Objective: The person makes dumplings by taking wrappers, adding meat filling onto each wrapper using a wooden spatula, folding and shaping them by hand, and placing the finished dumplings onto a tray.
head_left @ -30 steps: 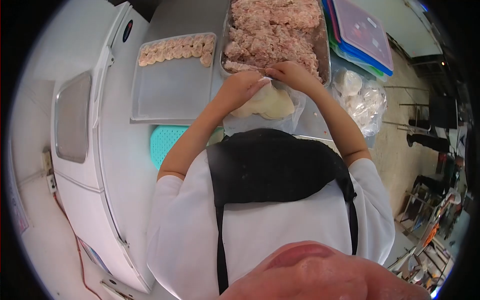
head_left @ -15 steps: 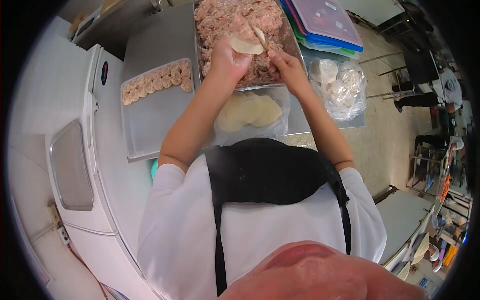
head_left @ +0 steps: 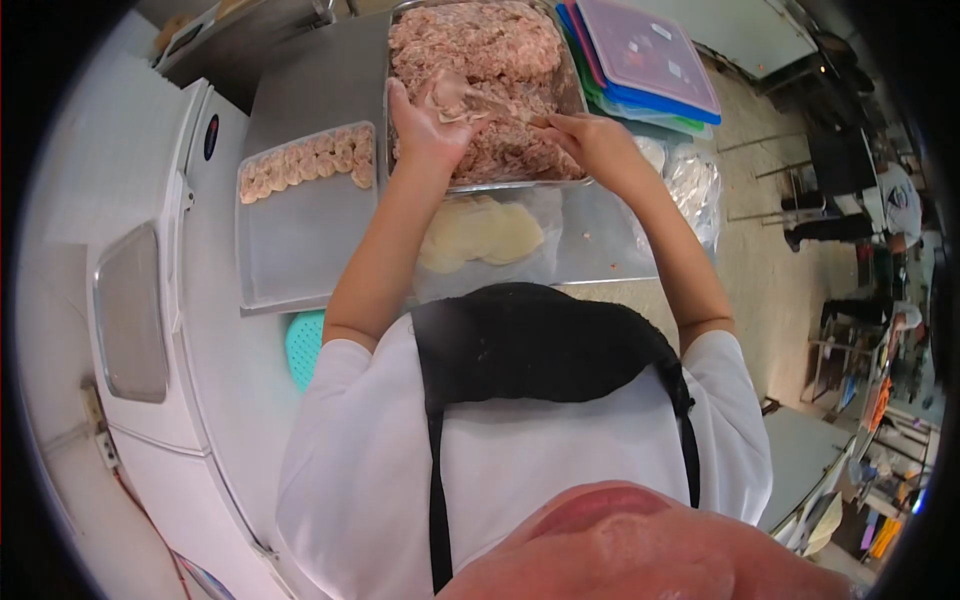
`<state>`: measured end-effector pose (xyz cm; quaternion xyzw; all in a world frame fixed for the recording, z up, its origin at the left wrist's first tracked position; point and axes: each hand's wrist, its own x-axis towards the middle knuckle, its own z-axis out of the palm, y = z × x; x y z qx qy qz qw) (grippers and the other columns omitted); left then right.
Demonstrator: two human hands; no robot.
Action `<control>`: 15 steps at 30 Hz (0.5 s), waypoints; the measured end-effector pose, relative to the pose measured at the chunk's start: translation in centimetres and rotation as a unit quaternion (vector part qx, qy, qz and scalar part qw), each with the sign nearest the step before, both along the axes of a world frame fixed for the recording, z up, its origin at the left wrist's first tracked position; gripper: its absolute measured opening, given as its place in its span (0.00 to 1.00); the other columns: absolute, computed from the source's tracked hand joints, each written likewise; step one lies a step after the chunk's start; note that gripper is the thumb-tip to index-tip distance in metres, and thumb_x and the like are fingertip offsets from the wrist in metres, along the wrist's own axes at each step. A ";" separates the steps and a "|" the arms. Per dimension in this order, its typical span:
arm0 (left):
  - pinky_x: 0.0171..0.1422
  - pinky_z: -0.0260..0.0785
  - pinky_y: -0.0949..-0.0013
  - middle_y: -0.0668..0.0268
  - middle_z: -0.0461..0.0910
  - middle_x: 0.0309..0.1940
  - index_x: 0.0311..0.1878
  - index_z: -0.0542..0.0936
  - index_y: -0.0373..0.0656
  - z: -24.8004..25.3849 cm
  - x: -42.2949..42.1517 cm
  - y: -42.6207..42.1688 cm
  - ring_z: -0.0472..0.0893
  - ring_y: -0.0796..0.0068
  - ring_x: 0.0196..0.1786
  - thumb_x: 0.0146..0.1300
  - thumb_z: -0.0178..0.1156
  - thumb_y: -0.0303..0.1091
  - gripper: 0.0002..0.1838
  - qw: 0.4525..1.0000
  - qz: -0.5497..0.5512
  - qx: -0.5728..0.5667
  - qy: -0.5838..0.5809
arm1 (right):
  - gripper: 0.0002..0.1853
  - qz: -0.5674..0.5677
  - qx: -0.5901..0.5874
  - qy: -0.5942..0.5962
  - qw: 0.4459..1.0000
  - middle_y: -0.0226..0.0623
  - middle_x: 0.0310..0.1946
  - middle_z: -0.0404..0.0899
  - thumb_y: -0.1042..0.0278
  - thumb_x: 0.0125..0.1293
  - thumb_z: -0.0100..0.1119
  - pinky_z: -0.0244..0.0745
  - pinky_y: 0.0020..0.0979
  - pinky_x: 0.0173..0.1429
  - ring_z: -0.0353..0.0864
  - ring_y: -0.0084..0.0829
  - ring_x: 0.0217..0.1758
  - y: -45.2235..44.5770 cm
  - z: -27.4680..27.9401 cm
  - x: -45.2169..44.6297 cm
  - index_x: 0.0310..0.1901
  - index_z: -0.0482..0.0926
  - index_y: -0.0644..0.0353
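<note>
My left hand [head_left: 428, 138] is held palm up over the ground meat [head_left: 490, 40], cupping a thin round dough wrapper [head_left: 452, 98] with meat filling on it. My right hand [head_left: 597, 148] pinches a thin spreader stick [head_left: 515, 114], its tip pointing toward the wrapper; its far end is blurred against the meat. The meat fills a deep metal pan [head_left: 480, 186]. Just below the pan, a pile of pale round wrappers [head_left: 480, 235] lies on clear plastic. To the left, filled dumplings [head_left: 310, 165] stand in rows at the far end of a shallow tray [head_left: 305, 240].
Stacked coloured plastic lids [head_left: 650, 55] sit right of the pan, with a clear plastic bag [head_left: 693, 190] below them. A white refrigerator [head_left: 215, 330] borders the left side, near a teal perforated basket [head_left: 304, 348]. Another person [head_left: 895, 205] is far right.
The left hand has moved slightly left and down, its fingers opening more around the wrapper. The right hand has shifted right and down with the stick. The view has shifted a little.
</note>
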<state>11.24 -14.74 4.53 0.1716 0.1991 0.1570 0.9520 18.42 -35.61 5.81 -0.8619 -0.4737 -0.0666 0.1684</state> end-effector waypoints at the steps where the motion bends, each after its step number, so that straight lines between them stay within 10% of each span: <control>1: 0.74 0.44 0.37 0.51 0.57 0.70 0.67 0.64 0.41 -1.3 0.3 0.6 0.57 0.47 0.72 0.66 0.41 0.67 0.40 1.000 0.018 -0.003 0.005 | 0.11 -0.007 -0.046 -0.030 0.998 0.43 0.33 0.80 0.62 0.66 0.55 0.76 0.43 0.40 0.81 0.47 0.38 -0.3 2.7 -0.6 0.43 0.80 0.59; 11: 0.69 0.62 0.44 0.44 0.61 0.63 0.65 0.62 0.39 -1.6 0.5 0.3 0.63 0.48 0.66 0.62 0.61 0.50 0.35 0.992 0.042 -0.028 -0.118 | 0.13 0.170 0.147 0.056 0.973 0.36 0.22 0.75 0.60 0.69 0.54 0.71 0.32 0.29 0.77 0.35 0.26 -2.0 0.3 4.2 0.50 0.81 0.55; 15: 0.69 0.63 0.50 0.47 0.66 0.62 0.70 0.59 0.44 0.1 -0.8 -0.9 0.70 0.54 0.63 0.60 0.64 0.37 0.37 0.917 -0.078 0.384 -0.077 | 0.18 0.044 0.126 0.449 0.884 0.21 0.17 0.62 0.54 0.75 0.47 0.56 0.18 0.23 0.59 0.13 0.19 -3.5 2.4 4.7 0.49 0.82 0.59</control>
